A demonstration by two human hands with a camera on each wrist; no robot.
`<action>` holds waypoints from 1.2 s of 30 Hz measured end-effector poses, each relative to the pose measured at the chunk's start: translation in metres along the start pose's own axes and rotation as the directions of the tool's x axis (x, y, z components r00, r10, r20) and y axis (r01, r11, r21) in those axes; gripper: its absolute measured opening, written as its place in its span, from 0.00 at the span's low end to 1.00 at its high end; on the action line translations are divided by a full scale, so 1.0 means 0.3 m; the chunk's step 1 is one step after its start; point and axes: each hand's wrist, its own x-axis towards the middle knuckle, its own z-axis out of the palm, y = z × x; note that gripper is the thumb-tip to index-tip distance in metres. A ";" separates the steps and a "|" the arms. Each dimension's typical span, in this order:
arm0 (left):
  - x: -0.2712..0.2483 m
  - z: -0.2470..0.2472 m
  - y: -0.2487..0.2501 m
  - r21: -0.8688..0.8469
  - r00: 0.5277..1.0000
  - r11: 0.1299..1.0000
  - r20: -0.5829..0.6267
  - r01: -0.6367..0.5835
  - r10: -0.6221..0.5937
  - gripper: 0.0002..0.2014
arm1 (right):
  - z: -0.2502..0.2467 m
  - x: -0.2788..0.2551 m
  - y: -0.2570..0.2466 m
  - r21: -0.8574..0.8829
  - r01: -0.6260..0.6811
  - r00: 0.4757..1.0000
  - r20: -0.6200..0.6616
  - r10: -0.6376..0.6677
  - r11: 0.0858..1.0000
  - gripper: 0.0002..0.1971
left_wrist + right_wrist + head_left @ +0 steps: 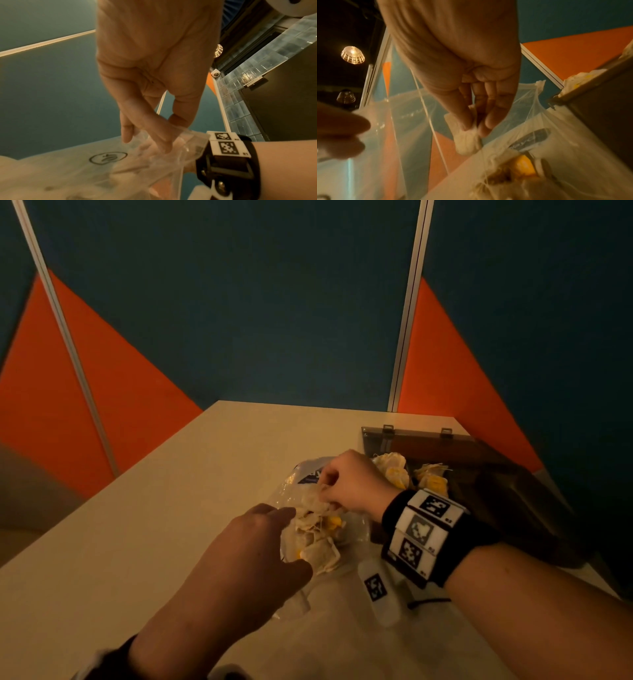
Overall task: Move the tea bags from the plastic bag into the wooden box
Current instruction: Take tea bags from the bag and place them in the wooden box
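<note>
A clear plastic bag (305, 477) lies open on the table with a heap of pale tea bags (318, 542) with yellow tags inside. My right hand (325, 491) reaches into the bag and pinches one tea bag (465, 140) between thumb and fingers (488, 121), its string trailing down. My left hand (287, 525) holds the bag's mouth open, pinching the clear film (188, 138) between thumb and fingers (163, 142). The dark wooden box (486, 470) stands open just right of the bag, with tea bags (394, 470) in its near compartments.
The beige table (154, 525) ends at a far edge close behind the bag and the box. Blue and orange partition panels (239, 320) rise behind it. The box's hinged lid (411, 436) stands open at the back.
</note>
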 end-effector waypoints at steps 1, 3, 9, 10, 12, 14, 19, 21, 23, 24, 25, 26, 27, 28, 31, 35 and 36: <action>0.000 0.000 0.001 0.001 1.000 1.000 -0.002 -0.001 0.001 0.32 | -0.012 -0.009 -0.005 0.090 -0.007 1.000 0.011 0.006 0.996 0.06; 0.002 0.000 0.002 -0.002 1.000 1.000 -0.002 -0.009 0.009 0.31 | -0.035 -0.027 -0.007 0.221 -0.028 0.997 0.070 0.012 0.975 0.08; 0.000 0.001 0.004 -0.029 1.000 1.000 0.007 -0.008 0.008 0.26 | -0.020 -0.065 0.017 0.058 -0.227 0.891 0.416 0.184 0.972 0.11; 0.000 0.004 0.003 -0.026 1.000 1.000 0.009 -0.005 0.005 0.27 | -0.002 -0.068 0.024 -0.023 -0.248 0.873 0.429 0.233 0.968 0.10; 0.002 0.011 0.002 -0.026 1.000 1.000 0.013 -0.002 0.002 0.29 | 0.034 -0.074 0.033 -0.147 -0.269 0.849 0.431 0.307 0.952 0.05; 0.001 0.015 0.006 -0.036 1.000 0.999 0.014 -0.006 0.007 0.29 | 0.063 -0.073 0.039 -0.205 -0.263 0.853 0.407 0.327 0.943 0.10; -0.003 0.024 0.022 -0.065 0.999 0.997 0.024 -0.037 0.039 0.25 | 0.104 -0.068 0.027 -0.287 -0.225 0.897 0.313 0.313 0.931 0.16; -0.004 0.024 0.024 -0.061 0.999 0.998 0.027 -0.036 0.038 0.24 | 0.112 -0.067 0.027 -0.271 -0.196 0.917 0.290 0.274 0.942 0.20; -0.003 0.023 0.020 -0.052 0.999 0.998 0.033 -0.028 0.030 0.23 | 0.114 -0.064 0.028 -0.230 -0.176 0.938 0.255 0.233 0.957 0.23; -0.002 0.022 0.017 -0.053 0.999 0.998 0.032 -0.022 0.024 0.22 | 0.110 -0.064 0.024 -0.202 -0.163 0.949 0.235 0.209 0.966 0.21; -0.001 0.020 0.014 -0.057 0.999 0.998 0.030 -0.016 0.017 0.22 | 0.104 -0.062 0.024 -0.155 -0.152 0.961 0.206 0.183 0.976 0.16; 0.000 0.018 0.011 -0.060 1.000 0.998 0.027 -0.010 0.012 0.22 | 0.094 -0.059 0.026 -0.080 -0.152 0.970 0.180 0.165 0.985 0.10; 0.000 0.017 0.009 -0.062 1.000 0.998 0.025 -0.007 0.008 0.23 | 0.083 -0.059 0.028 0.006 -0.144 0.978 0.155 0.141 0.990 0.05; 0.000 0.017 0.008 -0.064 1.000 0.998 0.024 -0.005 0.007 0.25 | 0.072 -0.061 0.030 0.078 -0.137 0.982 0.140 0.125 0.987 0.08; 0.001 0.016 0.010 -0.065 1.000 0.998 0.022 -0.007 0.008 0.29 | 0.042 -0.064 0.043 0.169 -0.101 0.987 0.138 0.078 0.981 0.11; 0.007 0.019 0.007 -0.077 0.999 0.997 0.037 0.002 0.001 0.26 | 0.015 -0.064 0.063 0.263 -0.065 0.989 0.144 0.028 0.963 0.13; 0.008 0.019 0.006 -0.080 0.999 0.997 0.035 0.004 -0.001 0.25 | 0.006 -0.065 0.066 0.277 -0.053 0.990 0.142 0.014 0.959 0.13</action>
